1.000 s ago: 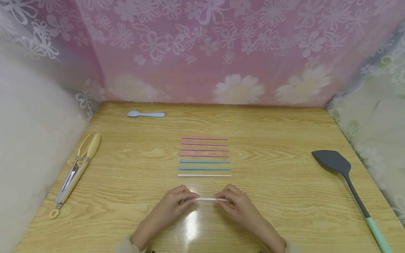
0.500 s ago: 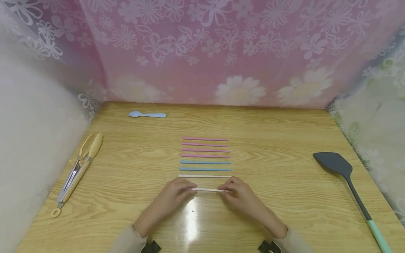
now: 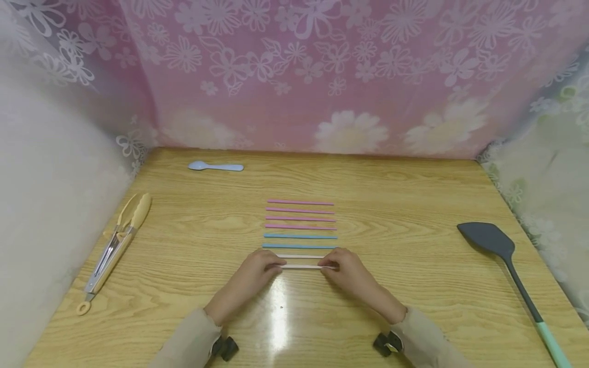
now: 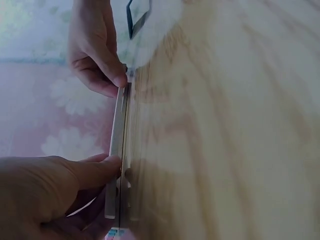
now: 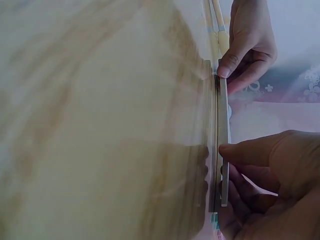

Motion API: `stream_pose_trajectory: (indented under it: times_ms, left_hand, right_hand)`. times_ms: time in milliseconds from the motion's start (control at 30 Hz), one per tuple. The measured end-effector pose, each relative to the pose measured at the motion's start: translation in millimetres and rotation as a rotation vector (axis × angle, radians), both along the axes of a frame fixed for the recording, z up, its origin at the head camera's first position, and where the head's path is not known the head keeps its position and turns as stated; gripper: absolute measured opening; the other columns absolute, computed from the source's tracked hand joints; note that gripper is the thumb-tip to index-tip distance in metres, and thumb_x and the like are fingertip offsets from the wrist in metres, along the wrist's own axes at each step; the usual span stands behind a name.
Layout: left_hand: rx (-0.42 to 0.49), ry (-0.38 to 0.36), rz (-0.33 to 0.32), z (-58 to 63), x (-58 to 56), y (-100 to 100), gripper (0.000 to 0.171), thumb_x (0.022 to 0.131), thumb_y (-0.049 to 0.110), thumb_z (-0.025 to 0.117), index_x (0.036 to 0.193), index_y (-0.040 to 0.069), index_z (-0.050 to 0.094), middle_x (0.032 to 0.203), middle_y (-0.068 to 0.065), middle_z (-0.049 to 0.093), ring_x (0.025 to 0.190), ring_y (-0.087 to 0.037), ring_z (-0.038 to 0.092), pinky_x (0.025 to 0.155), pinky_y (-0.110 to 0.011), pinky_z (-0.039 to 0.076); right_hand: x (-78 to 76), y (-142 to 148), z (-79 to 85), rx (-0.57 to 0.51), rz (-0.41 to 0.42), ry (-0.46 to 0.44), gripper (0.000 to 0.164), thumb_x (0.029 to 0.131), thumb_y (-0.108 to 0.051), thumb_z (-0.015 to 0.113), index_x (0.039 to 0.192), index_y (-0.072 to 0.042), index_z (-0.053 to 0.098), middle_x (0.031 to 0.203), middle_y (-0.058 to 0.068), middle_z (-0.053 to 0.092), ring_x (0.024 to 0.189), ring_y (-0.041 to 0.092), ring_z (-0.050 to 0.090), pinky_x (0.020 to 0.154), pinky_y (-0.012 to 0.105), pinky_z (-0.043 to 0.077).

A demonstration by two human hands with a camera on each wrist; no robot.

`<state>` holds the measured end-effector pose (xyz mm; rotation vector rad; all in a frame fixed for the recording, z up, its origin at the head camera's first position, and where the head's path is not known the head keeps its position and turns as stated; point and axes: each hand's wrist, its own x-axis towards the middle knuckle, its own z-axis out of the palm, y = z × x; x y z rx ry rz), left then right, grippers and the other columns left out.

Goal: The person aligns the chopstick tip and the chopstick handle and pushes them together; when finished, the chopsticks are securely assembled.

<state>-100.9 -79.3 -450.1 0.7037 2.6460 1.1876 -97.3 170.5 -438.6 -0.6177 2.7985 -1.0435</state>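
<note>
In the head view, both hands pinch a white chopstick (image 3: 301, 267), the left hand (image 3: 257, 266) near its left end and the right hand (image 3: 345, 268) near its right. It lies level, low over the table or on it; I cannot tell which. Just beyond and parallel to it lies another white chopstick (image 3: 301, 256), its ends hidden behind the hands. Past that lie two blue chopsticks, the nearer blue chopstick (image 3: 299, 246) and the farther blue chopstick (image 3: 299, 236). Several pink chopsticks (image 3: 301, 219) continue the row. Both wrist views show thumb and fingers on the held chopstick (image 4: 116, 130).
Yellow-tipped tongs (image 3: 115, 250) lie at the table's left. A pale blue spoon (image 3: 216, 166) rests near the back edge. On the right lies a dark spatula (image 3: 490, 240) with a green handle end. A pink floral cloth (image 3: 276, 102) hangs behind the wooden table (image 3: 391, 204).
Both hands have moved away from the person with the held white chopstick, bringing it close beside the other white one. The rest of the row keeps its arrangement.
</note>
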Motion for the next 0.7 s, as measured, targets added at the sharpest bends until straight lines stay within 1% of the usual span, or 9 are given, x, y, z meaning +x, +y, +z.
stream_pose_trajectory:
  times_ms: [167,333,567,700]
  left_hand:
    - [-0.001,0.0,0.003,-0.5,0.3,1.3,0.019,0.088,0.002,0.064,0.106,0.003,0.071,0.103,-0.008,0.069,0.099,-0.023,0.062,0.085,-0.034,0.054]
    - [0.015,0.008,0.013,-2.9,0.8,2.5,0.02,0.087,-0.001,0.064,0.106,0.002,0.071,0.103,-0.009,0.07,0.097,-0.023,0.063,0.084,-0.034,0.054]
    - [0.033,0.004,0.038,-5.4,0.9,2.9,0.02,0.086,-0.002,0.065,0.104,0.003,0.071,0.102,-0.009,0.071,0.096,-0.023,0.064,0.083,-0.034,0.054]
    - [0.037,0.017,0.047,-5.6,1.0,2.8,0.02,0.085,-0.003,0.066,0.104,0.003,0.072,0.101,-0.009,0.071,0.095,-0.023,0.065,0.083,-0.032,0.054]
  right_hand:
    - [-0.4,0.5,-0.6,0.013,-0.024,-0.018,0.006,0.082,-0.001,0.071,0.086,-0.004,0.073,0.083,0.001,0.065,0.08,0.015,0.06,0.072,0.026,0.053]
    - [0.7,0.6,1.5,0.027,-0.034,-0.033,0.007,0.082,-0.001,0.071,0.086,-0.005,0.073,0.082,0.0,0.064,0.079,0.013,0.059,0.071,0.024,0.053]
    - [0.8,-0.3,2.0,0.038,-0.039,-0.029,0.008,0.081,0.001,0.07,0.086,-0.004,0.073,0.082,0.0,0.064,0.08,0.014,0.06,0.071,0.025,0.053]
    - [0.4,-1.7,2.8,0.034,-0.039,-0.038,0.008,0.081,0.002,0.07,0.086,-0.004,0.073,0.082,0.001,0.065,0.08,0.014,0.06,0.071,0.025,0.053]
